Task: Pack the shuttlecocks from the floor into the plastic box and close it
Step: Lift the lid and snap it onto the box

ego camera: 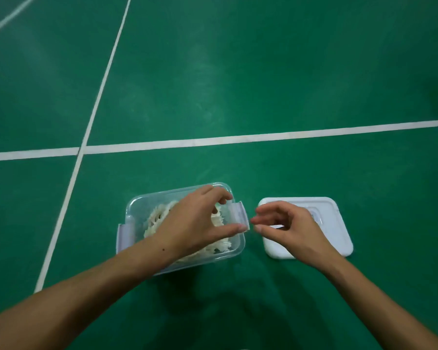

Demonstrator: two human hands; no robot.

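Note:
A clear plastic box (134, 210) with purple side clips stands open on the green floor, with several white feather shuttlecocks (154, 221) inside it. My left hand (195, 223) hovers over the box's right half. Its fingers curl down near the far rim and its thumb stretches toward the right clip (239, 210). I see nothing pinched in it. The box's white lid (331, 223) lies flat on the floor just right of the box. My right hand (288, 226) hangs above the lid's left part, fingers loosely curled and holding nothing.
White court lines (263, 138) cross the green floor beyond the box, and one line runs diagonally down the left side (68, 188). No loose shuttlecocks show on the floor around the box.

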